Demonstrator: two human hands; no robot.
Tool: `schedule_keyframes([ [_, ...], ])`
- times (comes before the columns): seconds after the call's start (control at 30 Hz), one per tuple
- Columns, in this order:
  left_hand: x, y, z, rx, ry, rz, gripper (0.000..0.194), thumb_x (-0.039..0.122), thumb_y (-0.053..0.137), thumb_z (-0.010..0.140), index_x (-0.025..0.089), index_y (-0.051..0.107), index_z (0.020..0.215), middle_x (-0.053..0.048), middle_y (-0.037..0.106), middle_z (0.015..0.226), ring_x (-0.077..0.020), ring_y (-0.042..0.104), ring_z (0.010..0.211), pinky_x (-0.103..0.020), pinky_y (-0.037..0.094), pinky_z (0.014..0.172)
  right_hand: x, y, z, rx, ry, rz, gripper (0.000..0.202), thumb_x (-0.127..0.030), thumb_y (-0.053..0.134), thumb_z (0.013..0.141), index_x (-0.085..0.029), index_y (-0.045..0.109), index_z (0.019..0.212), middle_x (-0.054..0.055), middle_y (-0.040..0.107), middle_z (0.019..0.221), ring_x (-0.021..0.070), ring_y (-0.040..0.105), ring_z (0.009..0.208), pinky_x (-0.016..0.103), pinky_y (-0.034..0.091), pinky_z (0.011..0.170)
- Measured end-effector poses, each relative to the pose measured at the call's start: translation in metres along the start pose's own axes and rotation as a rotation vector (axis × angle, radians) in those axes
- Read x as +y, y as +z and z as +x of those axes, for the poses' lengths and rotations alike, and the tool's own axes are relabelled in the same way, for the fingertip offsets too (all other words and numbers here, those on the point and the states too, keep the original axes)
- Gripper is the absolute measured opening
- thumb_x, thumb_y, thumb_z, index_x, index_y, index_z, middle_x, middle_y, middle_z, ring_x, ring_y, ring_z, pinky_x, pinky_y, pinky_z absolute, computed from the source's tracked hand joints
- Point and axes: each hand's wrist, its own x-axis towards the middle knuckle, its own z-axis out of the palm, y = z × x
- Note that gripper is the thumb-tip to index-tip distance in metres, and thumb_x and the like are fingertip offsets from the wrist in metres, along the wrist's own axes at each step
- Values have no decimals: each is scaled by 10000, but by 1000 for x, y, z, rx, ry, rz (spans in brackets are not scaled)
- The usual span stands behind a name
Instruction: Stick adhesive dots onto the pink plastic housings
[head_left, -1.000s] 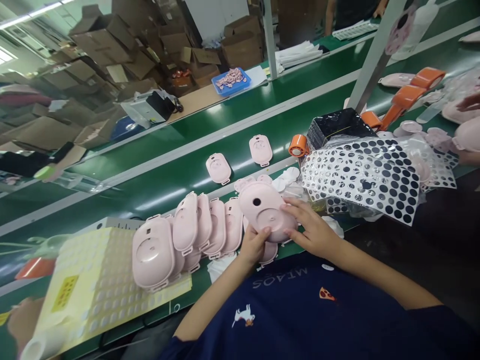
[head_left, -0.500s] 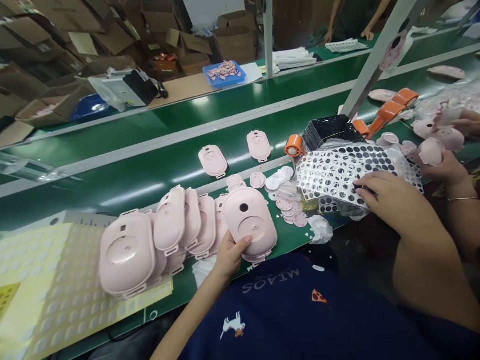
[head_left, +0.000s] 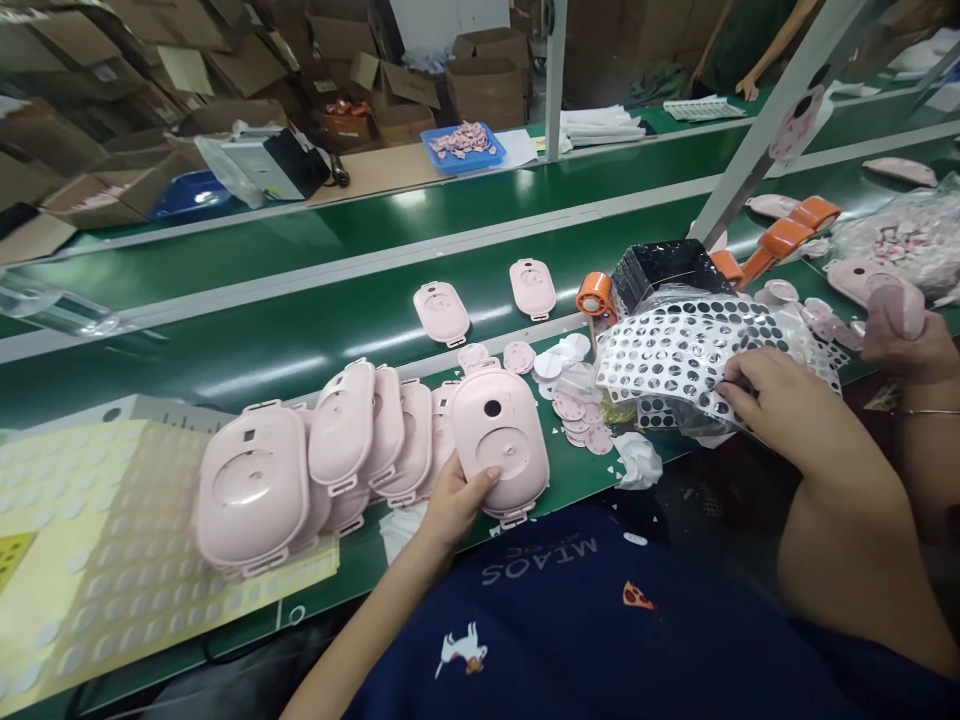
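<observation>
A pink cover [head_left: 517,485] is gripped by the left hand [head_left: 454,500] at its lower left side, the thumb being laid over the front near the rim of an oval recess [head_left: 499,440]. The cover is held with its recessed face toward the viewer, near the front edge of the green bench [head_left: 559,490], just beside a row of leaning covers [head_left: 409,440]; a black dot [head_left: 493,408] is seen above the recess. The right hand [head_left: 776,400] is placed at the sheet of black round stickers [head_left: 667,350], with thumb and forefinger brought near each other over its surface; whether a sticker is pinched between them cannot be told.

Between the cover and the sheet, white discs [head_left: 561,357] and patterned pink discs [head_left: 577,415] are scattered, and a crumpled tissue [head_left: 639,462] is seen nearer the bench edge. Behind the sheet, a black stack [head_left: 667,272] is flanked on its left by an orange fan [head_left: 595,293]. Two loose covers [head_left: 442,312] are laid apart on the green belt beyond. At far left, a yellow sheet [head_left: 150,560] is dotted with pale rounds. At far right, a pink piece is held in a co-worker's hand [head_left: 919,350].
</observation>
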Motion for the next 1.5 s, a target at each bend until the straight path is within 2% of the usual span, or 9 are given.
schedule_keyframes([
  [0.23,-3,4,0,-30,-1,42,677,509,847,653,132,683,1190,-144,746,1158,-326,666,1137,-414,504,1019,0,-2,-11,32,-8,66,202,-363,472,919,-248,476,753,56,629,825,241,580,793,363,385,674],
  [0.33,-2,6,-1,-42,-8,56,725,513,859,635,123,665,1215,-157,741,1177,-340,663,1144,-435,505,1020,0,-6,-15,65,-9,149,203,-374,514,912,-247,532,755,64,702,949,247,629,867,372,440,729],
  [0.5,10,10,-1,-124,-13,89,737,569,829,669,123,654,1228,-176,711,1262,-356,642,1195,-446,499,1034,-33,-14,-21,522,-8,355,113,-257,693,867,-248,611,790,57,693,880,232,652,875,388,501,824],
  [0.57,19,14,-2,-165,-7,93,776,594,819,676,121,630,1260,-184,696,1292,-364,631,1217,-454,498,1040,-61,-9,-23,580,-58,567,112,-193,733,843,-256,640,851,29,678,831,204,650,794,356,525,758],
  [0.73,37,24,-5,-211,78,128,743,601,797,725,124,599,1259,-192,661,1348,-368,604,1262,-478,456,1095,-132,17,-18,153,-229,859,126,-193,677,884,-255,674,994,6,732,847,178,697,762,313,575,725],
  [0.87,40,26,-10,-202,166,168,700,572,776,770,141,571,1282,-179,662,1336,-350,616,1243,-472,477,1072,-161,31,-7,16,-290,922,131,-173,614,895,-246,710,944,17,767,877,183,722,799,300,583,724],
  [1.1,31,20,-7,-170,192,139,698,530,777,766,145,564,1309,-165,671,1320,-338,615,1236,-468,463,1088,-158,33,4,79,-238,989,79,-185,622,890,-239,673,866,22,735,859,189,695,813,329,567,787],
  [1.27,20,19,14,-149,44,46,751,507,754,744,138,537,1362,-180,632,1392,-368,573,1310,-485,447,1116,-139,48,-7,19,-139,984,67,-256,621,918,-246,647,856,46,701,929,207,687,918,352,561,861],
  [1.5,14,41,30,-348,57,533,873,421,741,781,111,380,1513,-243,516,1503,-381,537,1360,-511,415,1141,-124,95,-14,-181,-83,994,235,-461,675,885,-243,688,799,70,710,940,232,703,925,323,588,819],
])
